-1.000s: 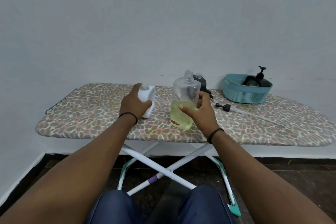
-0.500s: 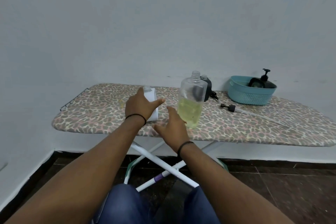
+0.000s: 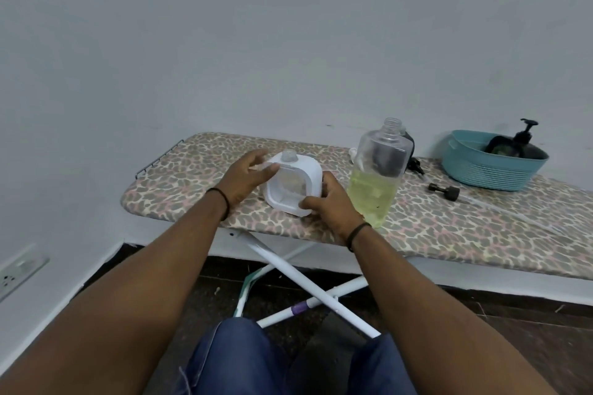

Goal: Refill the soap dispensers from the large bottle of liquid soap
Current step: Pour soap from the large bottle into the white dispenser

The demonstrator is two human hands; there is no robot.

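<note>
**Spill risk: two uncapped vessels close together on a padded board**

Dispenser first: the white soap dispenser (image 3: 292,184) sits tilted near the front edge of the worktop (image 3: 449,228), its threaded neck open and pointing up and away. The right hand (image 3: 330,202) curls its fingers round the lower right corner, thumb pinching the base. The left hand (image 3: 245,175) lies against the left side with fingers loosely spread; it touches rather than clamps, as far as I can see.

Just beside the right hand, almost touching the knuckles, stands the large bottle (image 3: 378,170) of yellow soap, upright, cap off, a bit under half full. That is the worry. The worktop is an ironing board with a soft cover on folding legs, so a tall bottle has a poor footing, and any swing of the right wrist or forearm while turning the dispenser could knock it over and send soap across the fabric or off the near edge.

The dispenser itself is gripped on one corner only; smooth plastic could slip and drop to the floor.

Pouring from that wide mouth into so narrow a neck would, I think, overshoot easily.

Further right lie a loose black pump head (image 3: 444,192) and a teal basket (image 3: 491,167) holding a dark pump bottle (image 3: 526,146), both well apart from the hands.
</note>
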